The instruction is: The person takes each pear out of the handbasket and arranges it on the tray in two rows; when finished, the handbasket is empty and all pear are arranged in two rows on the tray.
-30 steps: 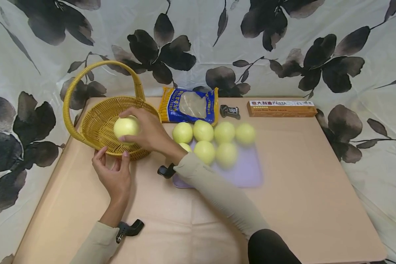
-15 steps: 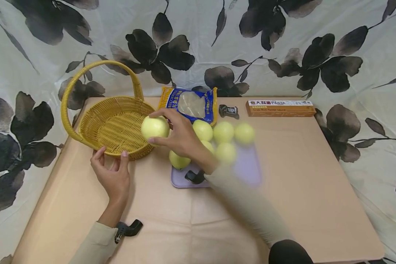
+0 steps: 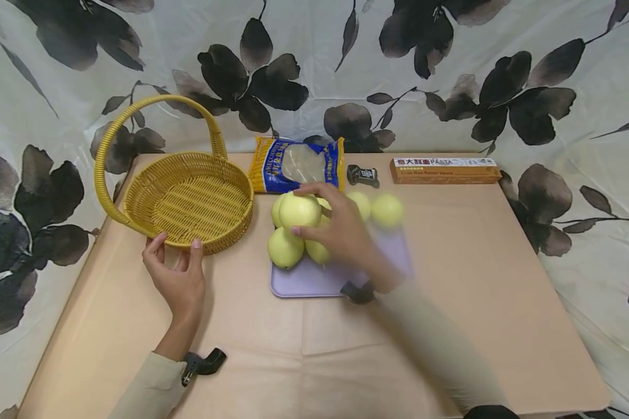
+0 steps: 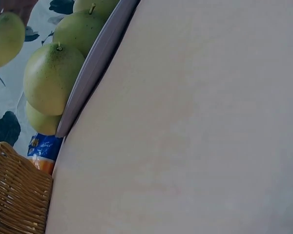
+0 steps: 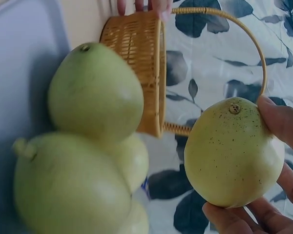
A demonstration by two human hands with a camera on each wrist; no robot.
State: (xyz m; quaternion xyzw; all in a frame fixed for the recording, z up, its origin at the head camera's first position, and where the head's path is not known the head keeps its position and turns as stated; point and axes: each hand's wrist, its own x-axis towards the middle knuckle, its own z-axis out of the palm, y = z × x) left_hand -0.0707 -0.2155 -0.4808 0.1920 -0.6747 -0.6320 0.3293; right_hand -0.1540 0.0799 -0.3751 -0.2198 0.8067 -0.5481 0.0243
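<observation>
My right hand [image 3: 353,238] holds a pale green-yellow pear [image 3: 299,210] between thumb and fingers, above other pears on a lilac tray [image 3: 304,286]. In the right wrist view, brown specks show around the stem end of this held pear [image 5: 234,153]. My left hand [image 3: 180,285] grips the near edge of a yellow woven basket [image 3: 188,201] with its tall handle upright. Several pears, such as the front-left one [image 3: 285,248], sit on the tray, some partly hidden behind my right hand. The left wrist view catches the basket's side [image 4: 17,195] and the tray edge [image 4: 100,56].
Behind the tray lies a blue and yellow food packet [image 3: 299,166]. A small dark wrapped packet [image 3: 363,176] and an orange-brown pasta box [image 3: 445,171] lie along the table's back edge. A floral cloth [image 3: 314,70] hangs behind the table.
My right hand has carried the pear rightward, out of the basket and over to the tray. The left hand has stayed at the basket's near edge.
</observation>
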